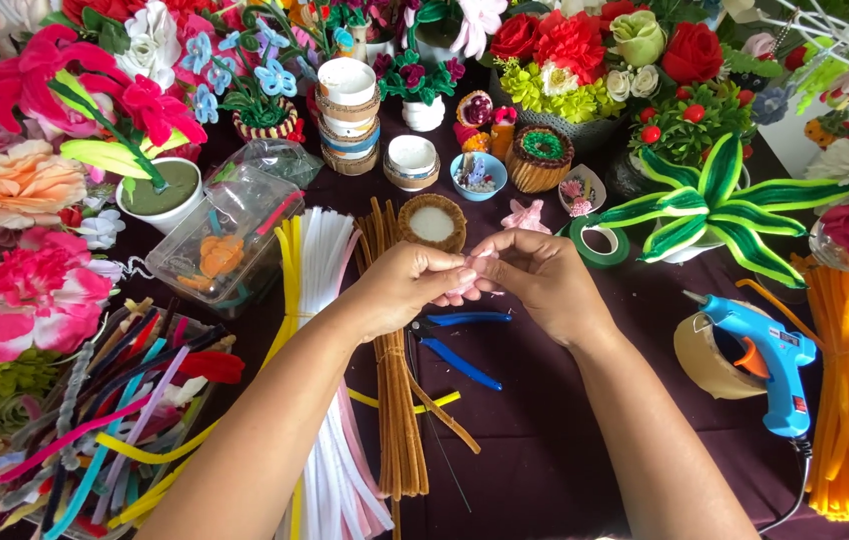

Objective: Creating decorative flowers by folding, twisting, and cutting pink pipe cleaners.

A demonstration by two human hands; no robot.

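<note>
Head view: a small pink piece [465, 283] is pinched between both closed hands, left [400, 285] and right [545, 280], above the pliers [460, 345]; shaping appears underway, and fine fingertip twisting is judged needed.

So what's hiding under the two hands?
Under the left hand and right hand lie blue-handled pliers on the dark tablecloth, beside brown pipe cleaners. The plier tips are covered by the left hand. The fingers pinch a small pink piece, mostly hidden.
</note>
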